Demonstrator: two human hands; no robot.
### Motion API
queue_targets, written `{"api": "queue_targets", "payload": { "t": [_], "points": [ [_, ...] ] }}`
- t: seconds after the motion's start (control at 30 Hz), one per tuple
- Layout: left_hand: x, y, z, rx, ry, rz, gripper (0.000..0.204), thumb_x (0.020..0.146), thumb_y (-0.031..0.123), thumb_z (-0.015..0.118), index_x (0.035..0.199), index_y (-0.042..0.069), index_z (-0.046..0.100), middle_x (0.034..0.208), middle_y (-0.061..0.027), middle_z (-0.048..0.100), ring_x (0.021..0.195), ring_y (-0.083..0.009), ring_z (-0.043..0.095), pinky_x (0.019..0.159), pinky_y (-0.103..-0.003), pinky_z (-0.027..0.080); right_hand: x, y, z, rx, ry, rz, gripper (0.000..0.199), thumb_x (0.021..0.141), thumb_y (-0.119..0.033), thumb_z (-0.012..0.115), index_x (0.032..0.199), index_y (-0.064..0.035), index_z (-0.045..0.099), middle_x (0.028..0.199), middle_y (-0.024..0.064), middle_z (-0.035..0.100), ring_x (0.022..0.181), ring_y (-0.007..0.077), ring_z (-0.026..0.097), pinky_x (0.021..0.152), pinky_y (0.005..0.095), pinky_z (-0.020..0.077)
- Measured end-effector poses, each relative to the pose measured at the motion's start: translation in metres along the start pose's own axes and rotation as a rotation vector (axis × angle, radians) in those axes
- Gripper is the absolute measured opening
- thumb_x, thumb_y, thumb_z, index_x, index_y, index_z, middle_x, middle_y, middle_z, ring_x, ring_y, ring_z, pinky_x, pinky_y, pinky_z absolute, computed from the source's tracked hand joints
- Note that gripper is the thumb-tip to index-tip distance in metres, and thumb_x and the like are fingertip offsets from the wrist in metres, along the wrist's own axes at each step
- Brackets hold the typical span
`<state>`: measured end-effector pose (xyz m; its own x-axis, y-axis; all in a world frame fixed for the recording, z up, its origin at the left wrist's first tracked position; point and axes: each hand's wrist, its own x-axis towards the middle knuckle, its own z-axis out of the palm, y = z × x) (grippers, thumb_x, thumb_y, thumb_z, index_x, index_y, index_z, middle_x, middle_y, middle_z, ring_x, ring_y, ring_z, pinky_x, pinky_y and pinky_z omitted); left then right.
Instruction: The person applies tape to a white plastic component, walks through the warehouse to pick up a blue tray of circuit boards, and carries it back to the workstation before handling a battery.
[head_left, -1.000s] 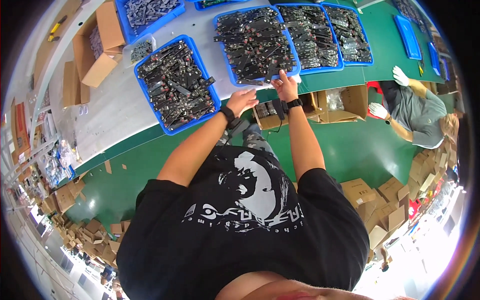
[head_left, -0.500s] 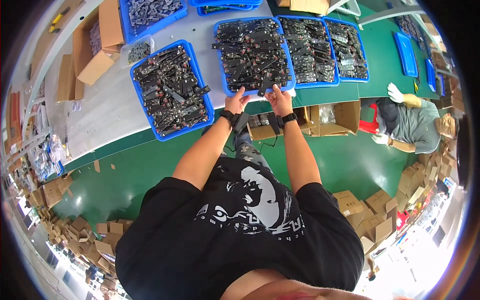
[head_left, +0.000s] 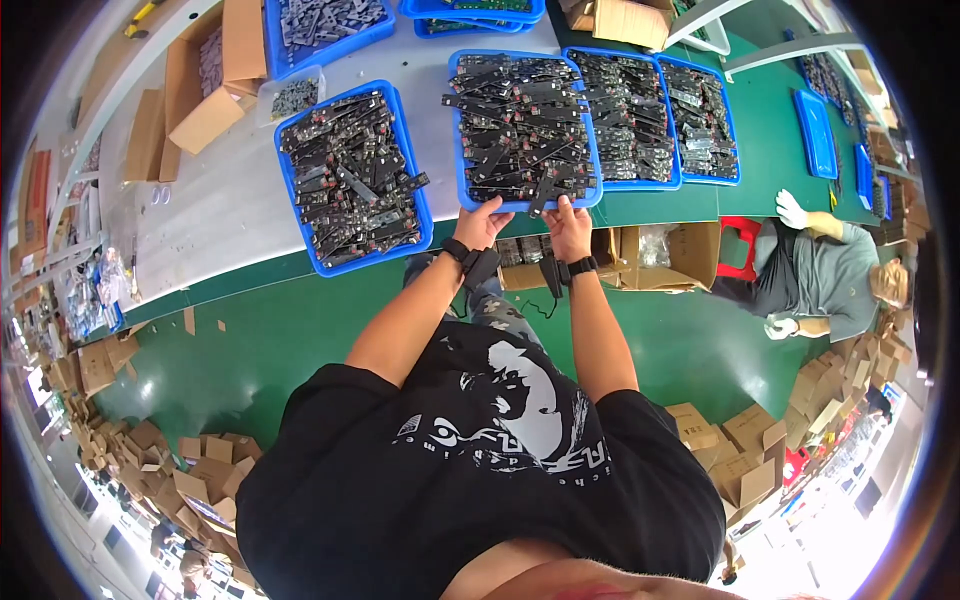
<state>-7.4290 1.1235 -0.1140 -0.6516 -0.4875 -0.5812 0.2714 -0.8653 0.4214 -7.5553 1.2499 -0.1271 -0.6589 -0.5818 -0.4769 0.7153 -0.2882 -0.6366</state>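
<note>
Blue plastic, and both hands are on it: L hand (head_left: 481, 226) pinching the near rim of the middle tray (head_left: 594, 165), thumb on top, other fingers mostly out of sight; R hand (head_left: 571, 232) doing likewise a bit farther along, thumb over the edge too, near side gripped at two spots. That tray's straight ahead of both hands, at the table's near edge; can't tell from here if it's resting or slightly up. It's heaped w/ dark strip-shaped pcs (head_left: 515, 125), one longish strip (head_left: 543, 190) poking over the rim b/w the thumbs, nearer the R one. Black wrist units (head_left: 482, 267) on both wrists, FYI. Off to the L hand's left, another blue tray (head_left: 405, 130), tilted in its lie, same sort of dark pcs piled in. Beyond that, ahead-left of the L hand, a clear tub (head_left: 268, 104) w/ small grey bits. Ahead-right of the R hand, two more loaded trays (head_left: 640, 186), side by side. Below R hand's level, to its right, an open carton (head_left: 693, 240) w/ clear plastic inside. Well right of the R hand, a co-worker (head_left: 838, 275) in white gloves (head_left: 791, 209), nr a red stool (head_left: 738, 248).
</note>
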Motion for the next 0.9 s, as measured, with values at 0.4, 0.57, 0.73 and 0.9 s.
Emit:
{"api": "queue_targets", "payload": {
  "t": [0.4,0.57,0.73,0.9],
  "points": [
    [-0.085,0.048,0.003,0.024,-0.034,0.068,0.024,0.084,0.000,0.055,0.106,0.008,0.055,0.099,-0.0062,0.062,0.090,-0.0210,0.062,0.075,-0.035,0.052,-0.078,-0.004,0.067,-0.025,-0.006,-0.035,0.009,0.090,-0.015,0.056,0.092,-0.0057,0.057,0.082,0.0033,0.063,0.072,0.0139,0.061,0.069,0.0293,0.0532],
    [-0.122,0.096,-0.014,0.038,-0.001,0.147,0.028,0.082,-0.001,0.057,0.109,0.008,0.052,0.100,-0.0067,0.061,0.089,-0.0210,0.061,0.074,-0.036,0.052,-0.100,0.019,0.120,-0.017,-0.086,0.001,0.009,0.090,-0.014,0.055,0.093,-0.0061,0.057,0.084,0.0037,0.063,0.075,0.0135,0.061,0.069,0.0290,0.0528],
    [-0.154,0.135,-0.054,0.018,0.030,0.261,0.026,0.084,0.000,0.056,0.108,0.009,0.055,0.101,-0.0064,0.062,0.090,-0.0208,0.062,0.074,-0.035,0.053,-0.105,0.069,0.152,-0.005,-0.209,0.077,0.009,0.090,-0.014,0.056,0.093,-0.0056,0.057,0.085,0.0040,0.063,0.075,0.0136,0.061,0.069,0.0287,0.0524],
    [-0.169,0.163,-0.111,0.006,0.100,0.328,0.029,0.083,-0.001,0.055,0.110,0.009,0.053,0.102,-0.0064,0.062,0.090,-0.0217,0.061,0.073,-0.035,0.053,-0.113,0.114,0.183,-0.055,-0.284,0.151,0.009,0.089,-0.014,0.056,0.091,-0.0054,0.057,0.084,0.0035,0.062,0.074,0.0140,0.061,0.068,0.0286,0.0525]
  ]
}}
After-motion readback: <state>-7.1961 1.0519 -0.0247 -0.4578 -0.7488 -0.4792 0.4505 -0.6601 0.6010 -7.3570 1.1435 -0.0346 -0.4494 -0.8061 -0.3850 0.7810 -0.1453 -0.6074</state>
